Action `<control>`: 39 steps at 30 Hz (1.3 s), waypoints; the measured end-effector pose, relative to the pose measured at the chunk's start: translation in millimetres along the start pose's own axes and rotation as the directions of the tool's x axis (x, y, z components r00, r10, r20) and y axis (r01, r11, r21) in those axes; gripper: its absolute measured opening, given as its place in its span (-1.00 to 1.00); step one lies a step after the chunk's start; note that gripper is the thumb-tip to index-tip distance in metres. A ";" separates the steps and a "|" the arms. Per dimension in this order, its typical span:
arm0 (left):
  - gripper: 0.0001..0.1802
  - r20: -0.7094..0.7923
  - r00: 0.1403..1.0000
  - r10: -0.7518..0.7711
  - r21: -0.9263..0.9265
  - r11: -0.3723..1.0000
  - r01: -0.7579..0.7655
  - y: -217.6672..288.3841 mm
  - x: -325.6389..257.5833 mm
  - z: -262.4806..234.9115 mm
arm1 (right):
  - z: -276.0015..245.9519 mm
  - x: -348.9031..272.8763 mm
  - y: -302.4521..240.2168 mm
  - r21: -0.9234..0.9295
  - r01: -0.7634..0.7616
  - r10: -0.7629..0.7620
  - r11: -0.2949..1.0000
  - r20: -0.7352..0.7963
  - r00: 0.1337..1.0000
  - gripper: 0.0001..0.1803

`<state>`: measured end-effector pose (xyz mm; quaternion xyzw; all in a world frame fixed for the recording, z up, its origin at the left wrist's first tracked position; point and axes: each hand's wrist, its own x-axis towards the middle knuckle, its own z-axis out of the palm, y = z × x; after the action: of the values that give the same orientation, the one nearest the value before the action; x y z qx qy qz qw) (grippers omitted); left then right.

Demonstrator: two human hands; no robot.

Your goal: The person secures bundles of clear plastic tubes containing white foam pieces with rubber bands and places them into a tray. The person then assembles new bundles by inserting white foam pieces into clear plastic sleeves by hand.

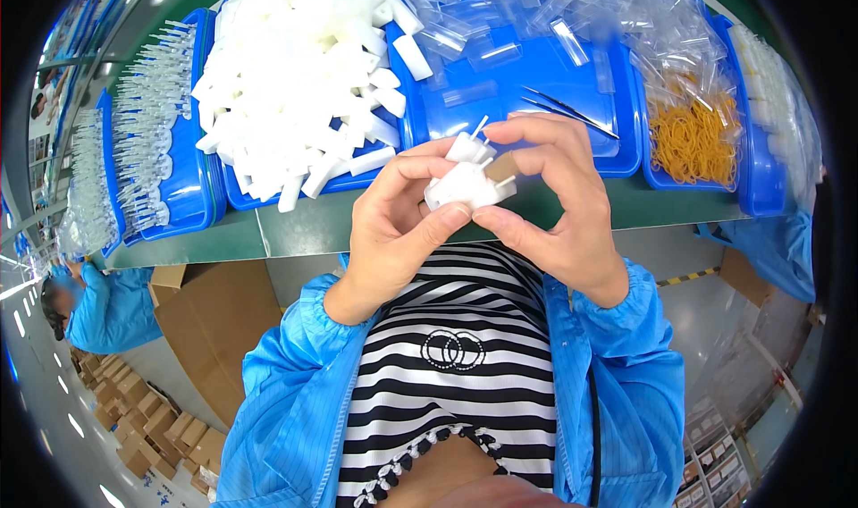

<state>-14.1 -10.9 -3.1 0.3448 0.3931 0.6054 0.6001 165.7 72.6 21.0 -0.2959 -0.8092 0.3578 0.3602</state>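
Both hands, left hand (393, 222) and right hand (554, 195), grip one white foam block (460, 184) mid-assembly, while a large foam pile (295, 70) beyond them waits

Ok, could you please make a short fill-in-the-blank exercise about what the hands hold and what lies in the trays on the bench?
1. Both hands, the left hand and the right hand, hold a small ____ foam block with thin tubes in it.
2. The heap of white foam blocks lies in a ____ tray.
3. The tray on the right holds a bag of ____ rubber bands.
4. The metal tweezers lie ____ the hands.

Missing words: white; blue; yellow; behind
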 end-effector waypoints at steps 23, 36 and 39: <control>-0.70 0.011 0.993 0.118 0.329 0.937 -0.115 17.2 -3.1 -16.1 | -0.8 41.0 32.5 -0.207 0.127 -0.136 0.970 -0.033 0.990 -0.75; -0.72 -0.082 0.982 0.171 0.396 0.910 -0.126 19.9 -3.3 -15.6 | 11.3 47.3 29.4 -0.050 -0.186 0.191 0.981 0.132 0.973 -0.70; -0.71 -0.081 0.982 0.170 0.401 0.908 -0.123 16.9 -3.8 -14.4 | 0.3 46.9 7.8 0.563 -0.383 0.440 0.732 0.039 0.897 -0.63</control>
<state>-34.5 -15.1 5.6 0.4519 0.5137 0.5759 0.4476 140.7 111.5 32.1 -0.3664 -0.5649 0.6336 0.3811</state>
